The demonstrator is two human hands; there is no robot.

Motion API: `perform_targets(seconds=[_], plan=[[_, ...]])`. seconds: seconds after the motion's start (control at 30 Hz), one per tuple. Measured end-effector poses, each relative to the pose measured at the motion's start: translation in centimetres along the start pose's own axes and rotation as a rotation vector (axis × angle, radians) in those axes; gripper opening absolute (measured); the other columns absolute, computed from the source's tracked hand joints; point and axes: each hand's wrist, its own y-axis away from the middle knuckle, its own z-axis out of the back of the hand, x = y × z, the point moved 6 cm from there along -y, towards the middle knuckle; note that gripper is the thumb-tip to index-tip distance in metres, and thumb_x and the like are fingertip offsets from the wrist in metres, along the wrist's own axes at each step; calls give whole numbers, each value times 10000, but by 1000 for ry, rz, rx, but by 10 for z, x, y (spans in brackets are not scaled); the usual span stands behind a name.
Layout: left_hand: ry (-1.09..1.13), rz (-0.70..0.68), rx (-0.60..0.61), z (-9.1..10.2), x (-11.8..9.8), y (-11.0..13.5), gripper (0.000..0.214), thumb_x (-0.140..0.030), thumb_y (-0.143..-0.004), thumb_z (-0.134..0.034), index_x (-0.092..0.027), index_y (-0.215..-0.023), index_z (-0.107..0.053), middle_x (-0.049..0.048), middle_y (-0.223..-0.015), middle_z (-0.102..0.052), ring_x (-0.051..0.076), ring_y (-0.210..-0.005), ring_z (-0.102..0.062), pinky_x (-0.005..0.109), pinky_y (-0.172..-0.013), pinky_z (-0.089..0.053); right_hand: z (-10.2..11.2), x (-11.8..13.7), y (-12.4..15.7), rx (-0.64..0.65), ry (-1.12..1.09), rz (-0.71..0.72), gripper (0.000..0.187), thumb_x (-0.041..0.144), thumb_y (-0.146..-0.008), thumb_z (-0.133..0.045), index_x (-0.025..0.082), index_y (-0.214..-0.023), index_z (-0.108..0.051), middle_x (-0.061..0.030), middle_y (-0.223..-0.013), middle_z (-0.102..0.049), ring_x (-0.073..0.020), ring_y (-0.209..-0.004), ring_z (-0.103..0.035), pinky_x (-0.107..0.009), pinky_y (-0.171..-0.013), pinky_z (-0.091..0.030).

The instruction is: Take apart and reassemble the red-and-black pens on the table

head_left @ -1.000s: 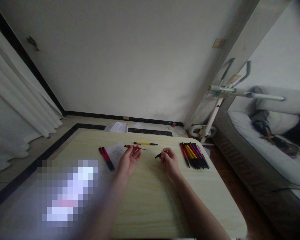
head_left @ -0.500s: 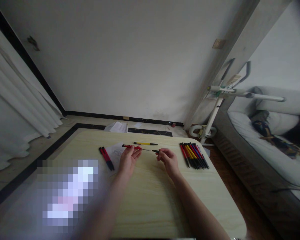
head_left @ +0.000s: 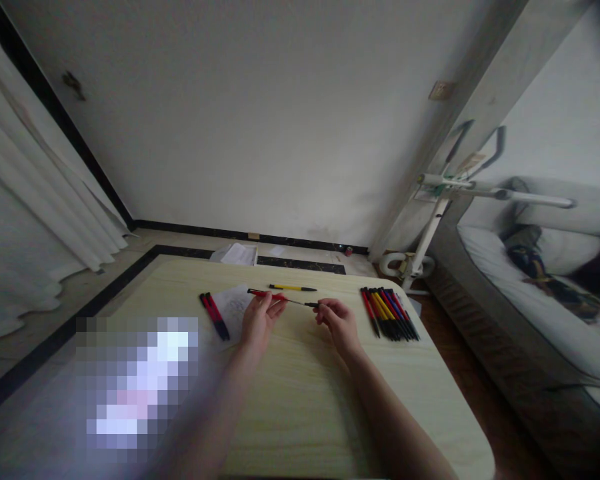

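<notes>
My left hand (head_left: 259, 319) pinches a red pen body (head_left: 263, 293) just above the pale wooden table (head_left: 300, 387). A thin refill sticks out of the pen toward the right. My right hand (head_left: 336, 321) pinches a small black tip piece (head_left: 312, 305) at the end of that refill. A yellow pen (head_left: 291, 288) lies just beyond my hands. Two red-and-black pens (head_left: 214, 316) lie left of my left hand beside a small sheet of paper (head_left: 233, 307).
A row of several red, yellow, blue and black pens (head_left: 389, 312) lies at the table's right. Papers (head_left: 236, 254) lie on the floor beyond the table. A white exercise machine (head_left: 430, 220) and a sofa (head_left: 540, 293) stand to the right. Curtains (head_left: 25, 220) hang on the left.
A second ago my hands were apart, the black piece away from the pen. My right hand has since brought the black piece up to the refill's end, and the hands stay joined there.
</notes>
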Motion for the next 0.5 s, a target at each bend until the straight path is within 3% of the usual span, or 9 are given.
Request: perform_targets(seconds=[0.5], plan=[[-40,-22,-10,-1,-3,1,183,-205,-667,-657,-148,-793,-537,56,-775,-669,185,-744,-641,338,-771,-449,-2,3,2,20,56,1,205,322,-685,-611,159,-806,-580,-22,-650,-615,-101,-505,-516,-232,-488,-419]])
